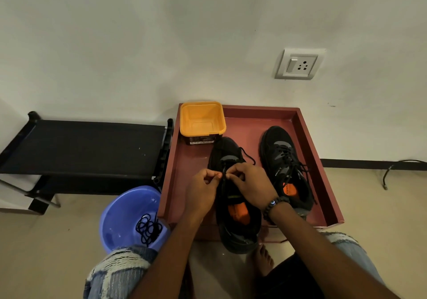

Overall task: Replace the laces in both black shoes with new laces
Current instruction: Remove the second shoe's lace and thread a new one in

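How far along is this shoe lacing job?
Roughly midway, it seems. The right-hand black shoe in the red tray looks fully laced. Both hands pinch a black lace at the near black shoe, unfinished. A lace coil sits in the blue tub.

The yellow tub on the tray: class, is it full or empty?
Empty. The yellow tub stands upright on the red tray, and its bare inside floor shows.

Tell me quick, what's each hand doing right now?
Left hand: pinching the black lace over the near shoe.
Right hand: pinching the same lace.
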`<state>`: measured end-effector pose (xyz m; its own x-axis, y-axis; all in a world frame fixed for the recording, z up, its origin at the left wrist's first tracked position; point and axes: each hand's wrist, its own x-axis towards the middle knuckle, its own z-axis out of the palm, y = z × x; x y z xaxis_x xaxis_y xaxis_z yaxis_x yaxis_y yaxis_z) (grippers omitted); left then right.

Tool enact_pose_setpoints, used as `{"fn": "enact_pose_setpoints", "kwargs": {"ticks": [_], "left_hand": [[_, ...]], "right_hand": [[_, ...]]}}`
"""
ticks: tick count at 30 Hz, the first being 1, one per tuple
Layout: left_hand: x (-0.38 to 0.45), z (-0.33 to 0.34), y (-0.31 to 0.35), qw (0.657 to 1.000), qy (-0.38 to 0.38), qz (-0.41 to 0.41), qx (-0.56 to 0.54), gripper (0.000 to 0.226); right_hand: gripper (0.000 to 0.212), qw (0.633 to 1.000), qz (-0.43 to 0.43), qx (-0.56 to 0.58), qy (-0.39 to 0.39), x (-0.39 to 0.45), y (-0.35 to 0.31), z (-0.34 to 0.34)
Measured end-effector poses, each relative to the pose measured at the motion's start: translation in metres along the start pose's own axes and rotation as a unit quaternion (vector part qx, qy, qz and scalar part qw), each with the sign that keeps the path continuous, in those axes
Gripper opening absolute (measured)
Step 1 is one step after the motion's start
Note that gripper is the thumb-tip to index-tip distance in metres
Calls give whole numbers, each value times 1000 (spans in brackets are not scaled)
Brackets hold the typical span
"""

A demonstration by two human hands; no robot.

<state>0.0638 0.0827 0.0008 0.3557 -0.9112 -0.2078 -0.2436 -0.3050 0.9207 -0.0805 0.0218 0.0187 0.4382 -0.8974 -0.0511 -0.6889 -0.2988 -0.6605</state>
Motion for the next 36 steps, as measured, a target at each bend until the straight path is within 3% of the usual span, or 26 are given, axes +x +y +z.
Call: {"fn": "enact_pose_setpoints", "kwargs": {"ticks": [4,8,10,12,13,14,16,18,20,23,24,26,27,29,30,31,33,35,36], "left_hand": [[-4,5,7,999,16,7,36,9],[2,-15,8,984,111,-81,-112,16],[9,-34,9,940,160,-153,-260,18],[11,-48,10,886,162,-198,-386,18],[10,-51,12,890,149,-203,-379,18],[10,-50,11,925,125,-195,-303,17],[4,-39,7,991,41,-120,-52,23],[-1,-23,4,991,-62,-44,113,36],[-2,-12,4,986,-115,-16,122,44],[-1,-11,10,987,-151,11,59,40],[-1,-15,15,990,-137,11,26,38],[0,-29,20,993,-33,-33,-109,31],[3,-41,22,974,43,-74,-211,26],[9,-74,20,893,186,-133,-388,18],[10,-88,16,877,233,-148,-392,17],[12,-98,11,898,255,-149,-326,19],[15,-97,-1,967,216,-111,-80,17],[15,-83,-9,980,147,-57,124,6],[13,-72,-11,973,125,-32,190,20]], "right_hand": [[29,999,-14,-32,-11,-7,5,0],[47,999,9,17,37,-11,10,1],[47,997,22,25,65,-11,12,2],[44,996,27,27,83,-12,12,3],[42,995,27,26,87,-12,12,4],[40,995,28,25,88,-12,12,5],[39,995,33,24,88,-12,10,5],[40,994,38,30,94,-13,9,5],[39,993,48,37,105,-14,9,7],[34,990,74,47,111,-14,11,9],[34,989,80,50,111,-13,11,9],[35,989,85,50,113,-10,13,8],[34,988,86,51,115,-10,14,8],[31,987,86,57,126,-11,16,7],[30,985,89,62,132,-12,17,7],[30,984,92,66,136,-12,18,7],[29,984,96,67,133,-13,19,6],[31,987,94,63,118,-11,18,6],[32,988,92,57,113,-11,17,6]]}}
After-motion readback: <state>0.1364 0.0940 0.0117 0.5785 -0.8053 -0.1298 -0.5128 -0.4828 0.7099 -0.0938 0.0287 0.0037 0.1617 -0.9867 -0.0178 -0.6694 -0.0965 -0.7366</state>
